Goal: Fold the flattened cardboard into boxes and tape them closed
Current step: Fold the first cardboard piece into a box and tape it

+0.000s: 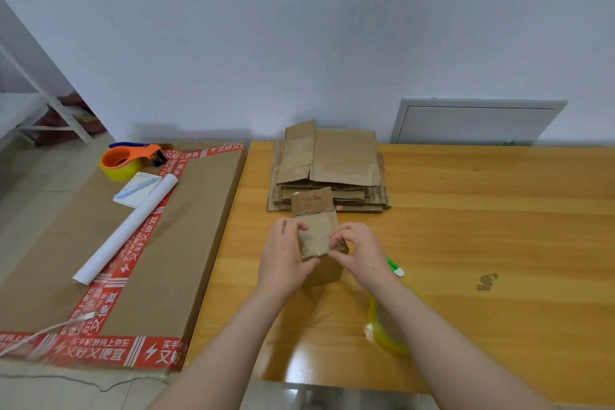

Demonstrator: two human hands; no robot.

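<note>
Box: small cardboard box [316, 238] stands on the table [482, 210] towards its left edge, with its far flap raised.
Left hand [283, 255]: grips the box's left side, thumb on top.
Right hand [361, 250]: fingertips pinch the top right edge.
Flat cardboard [332, 166]: stacked at the far edge, just behind the box.
Tape roll [387, 333]: by the near edge, partly under the right forearm.

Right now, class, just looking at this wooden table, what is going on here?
A person grips a small brown cardboard box on the wooden table with both hands: the left hand holds its left side, the right hand pinches its right top edge. One flap at the far end is open. A stack of flattened cardboard waits behind, and a yellowish roll of clear tape lies by the right forearm.
</note>
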